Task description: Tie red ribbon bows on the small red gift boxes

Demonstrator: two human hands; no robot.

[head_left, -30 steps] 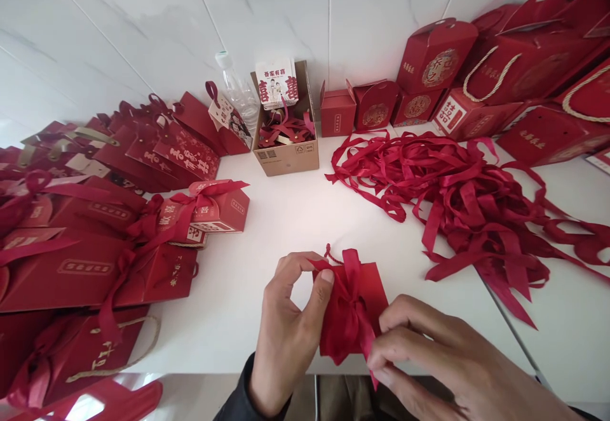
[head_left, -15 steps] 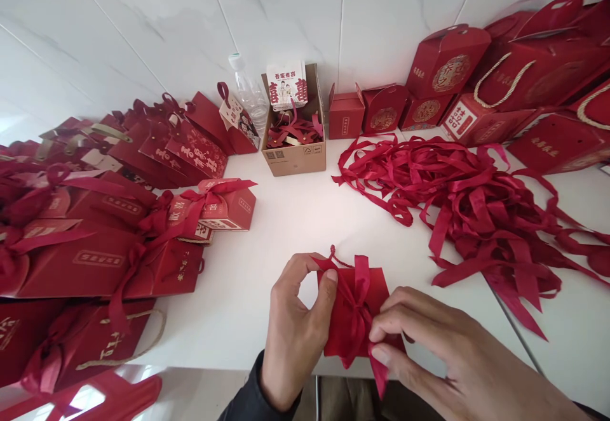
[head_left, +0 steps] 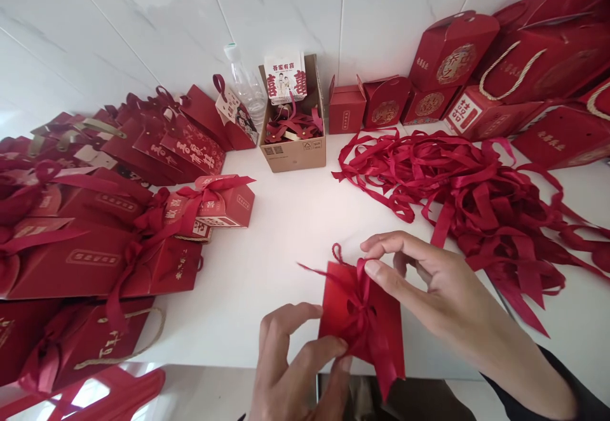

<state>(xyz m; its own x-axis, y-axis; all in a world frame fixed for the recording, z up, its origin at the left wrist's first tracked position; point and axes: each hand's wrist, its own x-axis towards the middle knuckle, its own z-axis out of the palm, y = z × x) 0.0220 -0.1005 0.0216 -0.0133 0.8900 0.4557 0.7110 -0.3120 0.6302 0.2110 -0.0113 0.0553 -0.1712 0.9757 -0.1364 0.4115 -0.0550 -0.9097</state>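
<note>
A small red gift box (head_left: 387, 310) stands at the table's front edge, a thin red cord loop (head_left: 337, 251) rising behind its top. Tied over it is a red ribbon bow (head_left: 365, 316); one tail hangs down the front and another points out to the left. My right hand (head_left: 429, 287) pinches the bow's upper loop between thumb and index finger. At the lower left of the box, my left hand (head_left: 298, 360) has its fingers curled, with fingertips at the bow's lower loop. The index fingertip touches the box's left side.
A heap of loose red ribbons (head_left: 452, 186) lies to the right. Finished-looking red boxes with bows (head_left: 100, 253) crowd the left. At the wall stand a cardboard box (head_left: 298, 157) of small pieces, a clear bottle (head_left: 245, 87) and more red boxes (head_left: 386, 106).
My right hand has moved from the lower ribbon tail up to the upper loop. My left hand has let go of the upper left tail and come down to the bow's lower side.
</note>
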